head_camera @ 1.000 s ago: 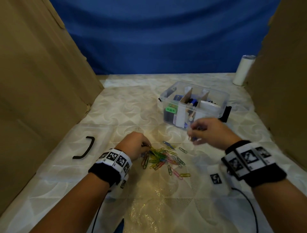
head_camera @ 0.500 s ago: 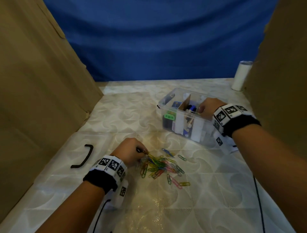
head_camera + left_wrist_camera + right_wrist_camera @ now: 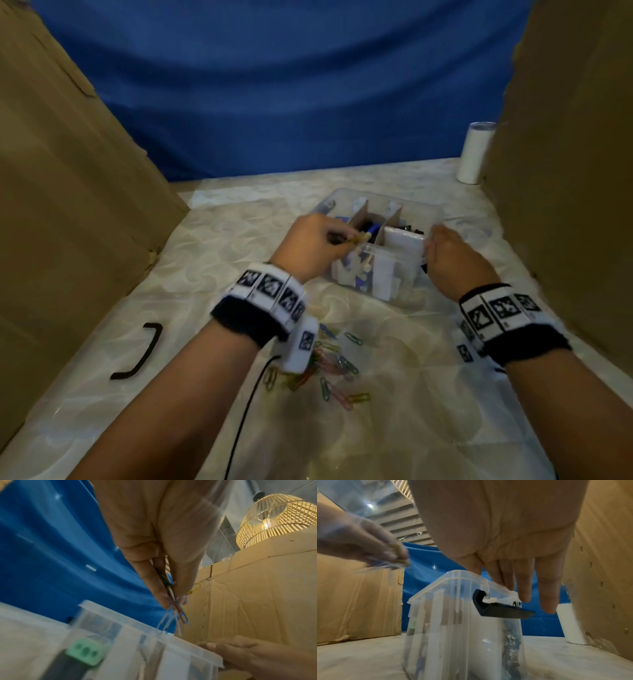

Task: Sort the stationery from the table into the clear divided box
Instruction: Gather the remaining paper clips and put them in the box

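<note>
The clear divided box (image 3: pixel 406 202) stands mid-table with cardboard dividers and stationery inside. My left hand (image 3: pixel 342 238) hovers over its near-left compartments and pinches a small bunch of coloured paper clips (image 3: pixel 176 609) just above the box rim (image 3: pixel 142 625). My right hand (image 3: pixel 432 244) is at the box's right side. Its fingers (image 3: pixel 524 588) are straight and lie over the rim by the black latch (image 3: pixel 501 608). More paper clips (image 3: pixel 334 365) lie scattered on the table near me, partly hidden by my left wrist.
Tall cardboard walls (image 3: pixel 68 205) close in both sides, the right one (image 3: pixel 565 171) close to the box. A black handle piece (image 3: pixel 140 349) lies at the left. A white cylinder (image 3: pixel 474 152) stands at the back right. A blue cloth hangs behind.
My left hand rose from the clip pile to the box with clips pinched in it. My right hand came out of the box to its right edge.
</note>
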### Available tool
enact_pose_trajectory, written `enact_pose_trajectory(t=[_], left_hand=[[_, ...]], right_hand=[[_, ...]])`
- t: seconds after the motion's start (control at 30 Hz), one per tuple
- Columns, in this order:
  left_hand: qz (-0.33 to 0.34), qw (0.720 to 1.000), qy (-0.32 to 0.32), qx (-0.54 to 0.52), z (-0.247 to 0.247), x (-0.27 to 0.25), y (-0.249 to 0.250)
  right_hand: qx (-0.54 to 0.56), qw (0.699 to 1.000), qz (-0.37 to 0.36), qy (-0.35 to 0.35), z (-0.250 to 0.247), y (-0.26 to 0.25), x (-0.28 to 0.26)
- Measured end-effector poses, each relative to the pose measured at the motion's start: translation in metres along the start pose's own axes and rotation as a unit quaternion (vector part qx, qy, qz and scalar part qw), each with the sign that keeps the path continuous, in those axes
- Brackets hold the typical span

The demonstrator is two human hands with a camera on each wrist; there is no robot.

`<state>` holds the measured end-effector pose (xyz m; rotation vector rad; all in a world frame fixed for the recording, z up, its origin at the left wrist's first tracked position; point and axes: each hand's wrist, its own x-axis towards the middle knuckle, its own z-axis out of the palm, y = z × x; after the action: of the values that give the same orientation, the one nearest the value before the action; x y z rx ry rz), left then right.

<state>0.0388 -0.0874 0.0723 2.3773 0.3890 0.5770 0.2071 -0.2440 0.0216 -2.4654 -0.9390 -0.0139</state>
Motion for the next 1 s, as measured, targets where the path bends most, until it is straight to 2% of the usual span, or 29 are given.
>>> enact_pose_trajectory(t=[0.13, 0.27, 0.33, 0.4, 0.47, 0.57, 0.67, 0.77, 0.87, 0.93, 1.0], left_hand=[[0.014, 1.0, 0.018, -0.008, 0.035, 0.057, 0.033], [0.001, 0.999, 0.009, 0.031, 0.063, 0.086, 0.045], [-0.018, 0.994, -0.053, 0.098, 0.074, 0.09, 0.039], [-0.029, 0.964, -0.151, 0.217, 0.082, 0.089, 0.037], [-0.017, 0.937, -0.231, 0.261, 0.083, 0.088, 0.041], [0.008, 0.918, -0.279, 0.281, 0.078, 0.088, 0.051], [0.007, 0.936, -0.242, 0.254, 0.069, 0.082, 0.052], [0.026, 0.967, -0.156, 0.2, 0.048, 0.06, 0.05], [0.061, 0.983, -0.079, 0.155, 0.023, 0.028, 0.035], [0.046, 0.984, -0.06, 0.16, 0.009, 0.005, 0.017], [-0.004, 0.981, -0.071, 0.179, -0.002, -0.02, -0.004]], right_hand=[[-0.008, 1.0, 0.011, -0.015, -0.004, 0.001, -0.003], [-0.012, 1.0, 0.009, -0.005, -0.007, 0.0, -0.007], [-0.01, 1.0, 0.011, -0.007, -0.008, 0.0, -0.01], [-0.009, 1.0, 0.007, -0.008, -0.008, 0.0, -0.011], [-0.014, 1.0, 0.007, -0.01, -0.008, -0.001, -0.011], [-0.022, 0.999, 0.013, -0.019, -0.008, -0.002, -0.011], [-0.03, 0.999, 0.015, -0.022, -0.011, -0.004, -0.013], [-0.022, 0.999, 0.012, -0.027, -0.012, -0.002, -0.009], [-0.02, 0.999, 0.01, -0.043, -0.016, -0.003, -0.011], [-0.041, 0.999, 0.011, -0.008, -0.019, -0.01, -0.024], [-0.04, 0.996, -0.024, 0.082, -0.02, -0.024, -0.046]])
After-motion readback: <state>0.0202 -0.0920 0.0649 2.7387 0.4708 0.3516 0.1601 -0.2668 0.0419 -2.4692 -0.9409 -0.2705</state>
